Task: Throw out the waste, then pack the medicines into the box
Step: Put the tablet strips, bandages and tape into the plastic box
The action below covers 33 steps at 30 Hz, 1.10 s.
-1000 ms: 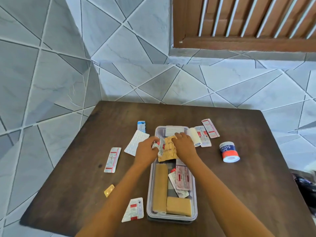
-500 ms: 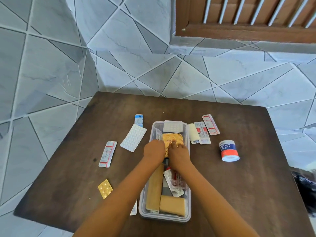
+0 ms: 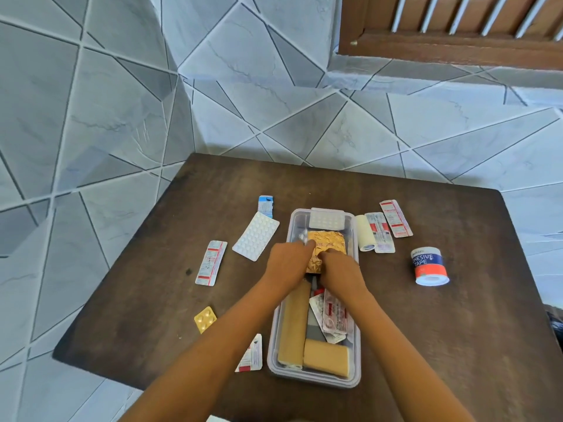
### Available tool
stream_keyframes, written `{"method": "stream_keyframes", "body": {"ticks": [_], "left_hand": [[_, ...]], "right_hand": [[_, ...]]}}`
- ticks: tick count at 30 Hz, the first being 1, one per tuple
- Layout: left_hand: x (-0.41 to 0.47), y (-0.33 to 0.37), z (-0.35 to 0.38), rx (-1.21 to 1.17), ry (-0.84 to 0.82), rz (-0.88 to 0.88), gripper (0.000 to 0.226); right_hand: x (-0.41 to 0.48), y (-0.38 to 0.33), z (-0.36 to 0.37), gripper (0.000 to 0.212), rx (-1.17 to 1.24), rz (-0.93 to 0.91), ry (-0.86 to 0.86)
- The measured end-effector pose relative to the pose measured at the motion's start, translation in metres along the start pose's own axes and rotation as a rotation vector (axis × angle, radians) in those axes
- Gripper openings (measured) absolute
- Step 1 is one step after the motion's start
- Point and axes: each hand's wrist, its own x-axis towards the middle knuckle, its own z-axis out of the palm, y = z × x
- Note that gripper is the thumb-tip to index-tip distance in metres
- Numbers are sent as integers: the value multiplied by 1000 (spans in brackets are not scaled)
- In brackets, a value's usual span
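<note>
A clear plastic box (image 3: 355, 354) stands lengthwise on the dark wooden table (image 3: 441, 330). Inside lie two tan bandage rolls (image 3: 326, 357), red-printed blister strips (image 3: 335, 315), a white pill sheet (image 3: 326, 221) at the far end and a gold foil blister pack (image 3: 330, 242). Both hands are in the box on the gold pack. My left hand (image 3: 286, 264) presses its left side, with a small silver strip (image 3: 303, 236) by its fingertips. My right hand (image 3: 339, 271) pinches the pack's near edge.
Loose on the table: a white pill sheet (image 3: 256, 236), a blue strip (image 3: 265, 205), red-white strips (image 3: 211, 262) (image 3: 395, 218) (image 3: 380, 232), a small gold blister (image 3: 205, 319), another strip (image 3: 251, 354) by my left forearm, a white roll (image 3: 364, 233), adhesive tape (image 3: 429, 265). Tiled walls stand behind and left.
Both hands have lowered the gold foil pack from above the box down into it, where it lies flat. The camera has moved nearer and tilted.
</note>
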Motion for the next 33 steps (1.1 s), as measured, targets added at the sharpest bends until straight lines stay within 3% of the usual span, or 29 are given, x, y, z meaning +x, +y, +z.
{"method": "stream_keyframes", "body": {"ticks": [4,8,10,13,16,18,23,26,30,33], "left_hand": [[3,-2,-3,-118,43,16,32],[2,-30,-15,-548,129,-131,30],[3,-54,-17,-635,228,-232,25],[10,-95,-3,-594,162,-403,26],[15,-121,18,-513,-79,-493,51],[18,-126,31,-503,-134,-523,68],[23,-127,41,-589,-39,-544,69],[22,-133,27,-764,68,-586,40],[13,-120,-20,-974,297,-449,22],[15,-90,-48,-960,174,-167,25]], "right_hand": [[-4,0,0,32,50,35,83],[-6,2,-1,33,76,20,202],[-6,-4,-2,33,142,23,233],[1,-23,-1,36,244,37,256],[12,-42,2,36,287,57,281],[16,-48,5,37,285,80,278],[13,-40,15,39,274,144,246],[4,-29,15,40,254,169,284],[-12,-11,10,48,210,209,348],[-23,5,10,57,211,265,349]]}}
